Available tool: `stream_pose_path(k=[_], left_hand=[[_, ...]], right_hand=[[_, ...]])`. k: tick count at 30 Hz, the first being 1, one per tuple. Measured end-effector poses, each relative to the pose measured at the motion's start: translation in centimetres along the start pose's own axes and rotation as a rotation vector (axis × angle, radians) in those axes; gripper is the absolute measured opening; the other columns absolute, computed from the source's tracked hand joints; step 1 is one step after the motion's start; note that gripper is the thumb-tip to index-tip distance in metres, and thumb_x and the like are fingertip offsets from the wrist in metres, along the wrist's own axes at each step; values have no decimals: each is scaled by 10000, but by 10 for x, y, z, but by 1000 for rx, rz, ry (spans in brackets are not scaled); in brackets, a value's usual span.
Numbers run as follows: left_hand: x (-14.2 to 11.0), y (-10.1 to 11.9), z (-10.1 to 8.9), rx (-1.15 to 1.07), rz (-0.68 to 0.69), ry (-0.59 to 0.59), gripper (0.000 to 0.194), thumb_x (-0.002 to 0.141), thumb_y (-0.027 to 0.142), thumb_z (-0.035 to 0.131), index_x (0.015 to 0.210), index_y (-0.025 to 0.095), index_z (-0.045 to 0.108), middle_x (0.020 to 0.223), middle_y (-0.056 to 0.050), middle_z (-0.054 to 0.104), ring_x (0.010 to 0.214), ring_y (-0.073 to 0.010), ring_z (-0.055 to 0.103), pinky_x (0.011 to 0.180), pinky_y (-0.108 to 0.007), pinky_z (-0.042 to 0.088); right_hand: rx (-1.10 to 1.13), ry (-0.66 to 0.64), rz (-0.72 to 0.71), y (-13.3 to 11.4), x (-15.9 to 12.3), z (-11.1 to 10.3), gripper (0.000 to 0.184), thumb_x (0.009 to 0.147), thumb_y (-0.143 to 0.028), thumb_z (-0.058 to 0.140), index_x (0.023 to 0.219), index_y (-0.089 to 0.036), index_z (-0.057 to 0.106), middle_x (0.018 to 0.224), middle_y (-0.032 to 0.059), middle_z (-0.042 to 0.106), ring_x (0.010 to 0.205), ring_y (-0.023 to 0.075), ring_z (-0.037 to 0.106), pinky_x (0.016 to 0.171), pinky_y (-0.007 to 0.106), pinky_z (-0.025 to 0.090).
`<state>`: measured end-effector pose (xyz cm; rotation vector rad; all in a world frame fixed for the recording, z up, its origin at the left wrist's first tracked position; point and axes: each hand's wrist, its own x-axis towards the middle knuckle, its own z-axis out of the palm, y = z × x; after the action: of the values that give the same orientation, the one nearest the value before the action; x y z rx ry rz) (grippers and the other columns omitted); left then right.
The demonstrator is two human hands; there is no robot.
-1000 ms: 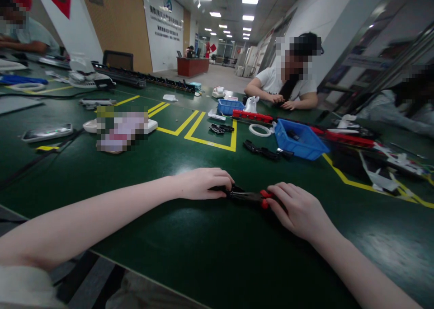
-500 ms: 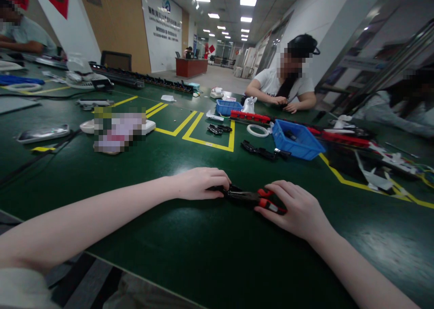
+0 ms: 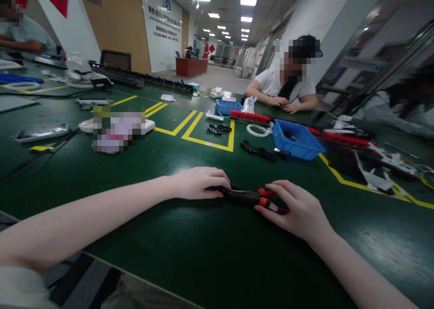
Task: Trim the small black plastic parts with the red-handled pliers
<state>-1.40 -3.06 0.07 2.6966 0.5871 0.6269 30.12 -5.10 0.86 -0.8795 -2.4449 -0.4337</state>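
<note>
My right hand (image 3: 295,207) grips the red-and-black handles of a pair of pliers (image 3: 249,196), thumb on one handle and fingers on the other. The handles stand apart, and the jaws point left toward my left hand (image 3: 203,183). Between the fingers of that hand is a small black part (image 3: 222,188), mostly hidden by them. The plier tips reach this part; whether they clamp it I cannot tell. Both hands rest low over the green table (image 3: 190,250).
Beyond my hands lie black parts (image 3: 259,151) beside a blue bin (image 3: 296,139). Farther back are more black pieces (image 3: 219,129), a white tape ring (image 3: 257,130) and a smaller blue bin (image 3: 228,107). A phone (image 3: 42,133) lies at left. Across the table sits a person (image 3: 283,87).
Both hands, the pliers and the black part stay almost in place. The person across the table has shifted slightly.
</note>
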Motion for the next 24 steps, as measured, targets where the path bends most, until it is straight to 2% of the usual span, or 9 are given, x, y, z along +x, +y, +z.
stream_pose_path(k=[16,24], left_hand=[[0,-2,0,-7,-11,-36,233,928,193,629,1160,169,642,1272,-113,619,1140,-232,620,956,-362,522],[1,-4,-2,-247,-67,7,166,894,160,666,1059,163,687,1247,-106,611,1152,-217,617,998,-361,503]], right_hand=[[-52,53,-33,-4,2,-3,401,844,-485,695,1063,-151,650,998,137,708,823,238,689,681,356,564],[-93,49,-75,-5,2,-3,402,862,-498,672,1035,-137,639,948,130,702,783,223,678,647,335,543]])
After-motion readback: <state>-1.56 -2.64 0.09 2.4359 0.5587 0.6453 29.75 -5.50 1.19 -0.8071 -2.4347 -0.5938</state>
